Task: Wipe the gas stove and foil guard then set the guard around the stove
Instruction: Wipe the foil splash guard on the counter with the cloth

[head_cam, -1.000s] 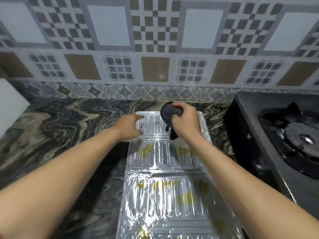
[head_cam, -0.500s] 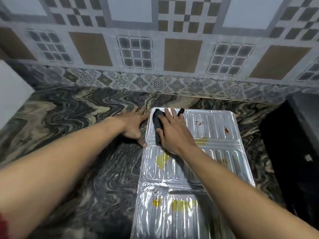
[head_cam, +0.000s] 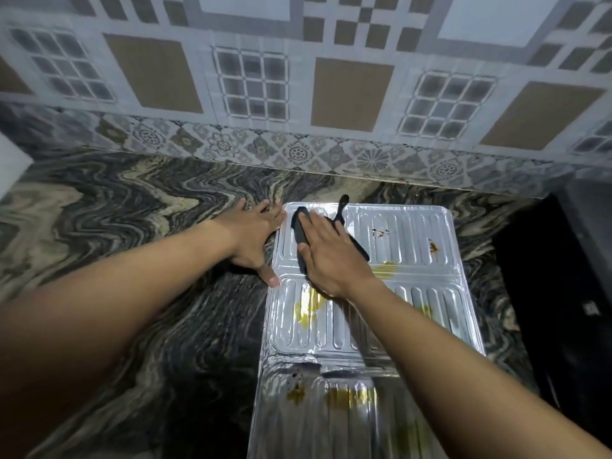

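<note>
Foil guard [head_cam: 414, 260] lying flat on countertop [head_cam: 132, 243], being wiped: dark cloth [head_cam: 299, 233] being pressed by flat right hand [head_cam: 331, 256]. Edge being steadied by splayed left hand [head_cam: 255, 233]. Yellow stains [head_cam: 308, 309] likely needing next pass.

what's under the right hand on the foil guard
A dark cloth lies pressed flat under the right hand, on the far panel of the foil guard. Any stains beneath the cloth and palm are covered.
</note>
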`<move>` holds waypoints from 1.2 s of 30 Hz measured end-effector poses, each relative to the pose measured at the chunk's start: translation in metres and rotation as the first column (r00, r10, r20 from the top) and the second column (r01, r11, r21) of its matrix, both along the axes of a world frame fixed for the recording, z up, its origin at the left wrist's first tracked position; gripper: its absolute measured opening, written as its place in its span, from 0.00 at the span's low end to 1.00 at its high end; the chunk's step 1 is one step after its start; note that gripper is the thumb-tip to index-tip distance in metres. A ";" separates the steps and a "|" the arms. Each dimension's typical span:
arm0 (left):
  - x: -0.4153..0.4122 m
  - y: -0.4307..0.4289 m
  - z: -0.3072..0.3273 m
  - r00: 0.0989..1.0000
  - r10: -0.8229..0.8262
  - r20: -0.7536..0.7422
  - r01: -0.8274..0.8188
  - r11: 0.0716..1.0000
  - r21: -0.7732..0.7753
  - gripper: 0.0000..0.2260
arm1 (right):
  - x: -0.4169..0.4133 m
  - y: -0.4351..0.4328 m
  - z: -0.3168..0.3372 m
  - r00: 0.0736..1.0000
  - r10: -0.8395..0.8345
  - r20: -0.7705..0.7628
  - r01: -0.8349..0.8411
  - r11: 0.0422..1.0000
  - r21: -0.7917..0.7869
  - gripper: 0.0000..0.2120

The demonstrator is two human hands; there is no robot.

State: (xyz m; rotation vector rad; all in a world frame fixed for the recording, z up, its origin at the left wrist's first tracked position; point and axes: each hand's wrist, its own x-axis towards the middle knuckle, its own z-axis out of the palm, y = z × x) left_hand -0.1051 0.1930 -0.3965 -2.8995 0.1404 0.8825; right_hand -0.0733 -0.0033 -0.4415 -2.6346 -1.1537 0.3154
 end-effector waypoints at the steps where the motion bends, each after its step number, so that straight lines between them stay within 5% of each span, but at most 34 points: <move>1: 0.000 -0.001 0.001 1.000 -0.004 -0.004 0.004 1.000 0.015 0.67 | 0.004 -0.005 0.000 1.000 -0.022 -0.005 0.022 1.000 -0.004 0.28; 19: 0.003 -0.014 0.006 0.998 -0.024 -0.056 0.033 0.987 0.159 0.64 | 0.048 -0.133 0.008 0.891 -0.453 -0.023 0.453 0.891 -0.026 0.26; 26: 0.003 -0.011 0.007 0.999 -0.017 -0.050 0.023 0.994 0.105 0.64 | 0.002 -0.130 0.000 0.738 -0.673 0.044 0.675 0.736 -0.054 0.28; 36: 0.001 -0.005 0.005 1.000 0.014 -0.024 -0.013 1.000 0.009 0.66 | -0.008 -0.029 0.002 0.949 -0.313 -0.045 0.315 0.948 0.051 0.26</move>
